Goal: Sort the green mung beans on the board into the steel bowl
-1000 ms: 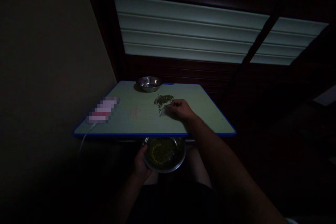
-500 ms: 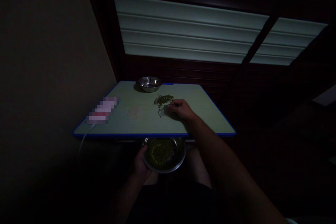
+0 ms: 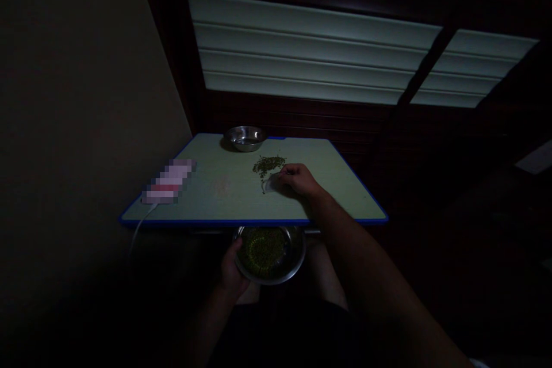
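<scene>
1. Evidently, in the head view, the left hand (image 3: 234,264) grips the rim of a round steel bowl (image 3: 282,280) below the desk (image 3: 340,195); greenish grains (image 3: 263,247) lie inside.
2. The right hand (image 3: 298,179) pinches a thin, pale, see-through sheet (image 3: 271,183) just beside a loose heap (image 3: 268,164) of tiny grains.
3. A hard sweep could scatter those grains; a slack one-sided hold could tip the bowl.
4. Behind stands a shiny, flared dish (image 3: 248,147) on the smooth, pale, blue-edged desktop.
</scene>
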`<state>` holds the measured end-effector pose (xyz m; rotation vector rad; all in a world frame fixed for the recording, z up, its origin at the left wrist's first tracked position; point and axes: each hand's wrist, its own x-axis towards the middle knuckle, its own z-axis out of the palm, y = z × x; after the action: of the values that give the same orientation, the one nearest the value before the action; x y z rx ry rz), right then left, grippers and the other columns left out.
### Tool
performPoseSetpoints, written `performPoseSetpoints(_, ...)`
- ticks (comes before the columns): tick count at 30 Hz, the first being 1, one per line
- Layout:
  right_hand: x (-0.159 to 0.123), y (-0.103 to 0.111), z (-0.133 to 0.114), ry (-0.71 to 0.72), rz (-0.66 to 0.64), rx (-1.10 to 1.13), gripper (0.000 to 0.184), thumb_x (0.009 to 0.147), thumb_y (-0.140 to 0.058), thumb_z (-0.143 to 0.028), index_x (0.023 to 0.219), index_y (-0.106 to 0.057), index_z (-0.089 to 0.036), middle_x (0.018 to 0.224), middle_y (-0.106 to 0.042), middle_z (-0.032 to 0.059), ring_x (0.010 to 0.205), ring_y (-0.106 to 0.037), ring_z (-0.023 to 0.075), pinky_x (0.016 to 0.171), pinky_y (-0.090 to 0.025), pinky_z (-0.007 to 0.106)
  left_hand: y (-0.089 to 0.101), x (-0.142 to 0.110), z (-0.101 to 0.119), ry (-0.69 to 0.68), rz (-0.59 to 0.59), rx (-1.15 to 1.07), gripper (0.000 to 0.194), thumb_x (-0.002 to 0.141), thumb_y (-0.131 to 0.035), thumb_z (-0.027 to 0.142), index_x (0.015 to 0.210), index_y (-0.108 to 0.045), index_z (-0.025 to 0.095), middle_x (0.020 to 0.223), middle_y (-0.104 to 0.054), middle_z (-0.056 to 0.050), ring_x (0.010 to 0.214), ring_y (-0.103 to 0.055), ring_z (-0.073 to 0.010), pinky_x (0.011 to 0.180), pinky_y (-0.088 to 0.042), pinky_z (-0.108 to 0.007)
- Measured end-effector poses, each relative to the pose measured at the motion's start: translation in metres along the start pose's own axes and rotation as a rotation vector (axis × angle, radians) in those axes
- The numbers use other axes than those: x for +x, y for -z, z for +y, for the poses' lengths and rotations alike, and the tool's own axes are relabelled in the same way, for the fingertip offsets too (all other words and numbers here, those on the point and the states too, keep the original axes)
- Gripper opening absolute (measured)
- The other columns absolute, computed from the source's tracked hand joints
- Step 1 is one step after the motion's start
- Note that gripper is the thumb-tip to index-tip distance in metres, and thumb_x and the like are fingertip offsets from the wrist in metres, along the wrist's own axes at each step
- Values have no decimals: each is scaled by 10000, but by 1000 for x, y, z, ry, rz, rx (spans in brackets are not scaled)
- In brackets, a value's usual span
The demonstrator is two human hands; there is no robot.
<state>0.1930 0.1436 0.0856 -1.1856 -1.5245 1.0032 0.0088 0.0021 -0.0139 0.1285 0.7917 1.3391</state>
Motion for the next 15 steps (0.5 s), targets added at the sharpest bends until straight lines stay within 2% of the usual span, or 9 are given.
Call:
performPoseSetpoints(9, -1, 0, -2, 0, -17, -67, 142, 544, -611, -292, 580, -602, -155, 518, -504, -29, 492, -401, 82, 488, -310, 229, 3, 3, -1, 23, -25, -14, 218, 718, -623, 291, 830, -732, 140, 859, -763, -123, 991, -671, -335, 961, -461, -499)
performPoseSetpoints(15, -1, -1, -2, 5, -34, -61, 146, 547, -634, -284, 604, -623, -150, 539, -536, -21, 505, -422, 84, 502, -334, 229, -1, -1, 1, 45, -19, -19, 200, 740, -587, 294, 801, -733, 172, 806, -767, -90, 923, -694, -305, 954, -475, -478)
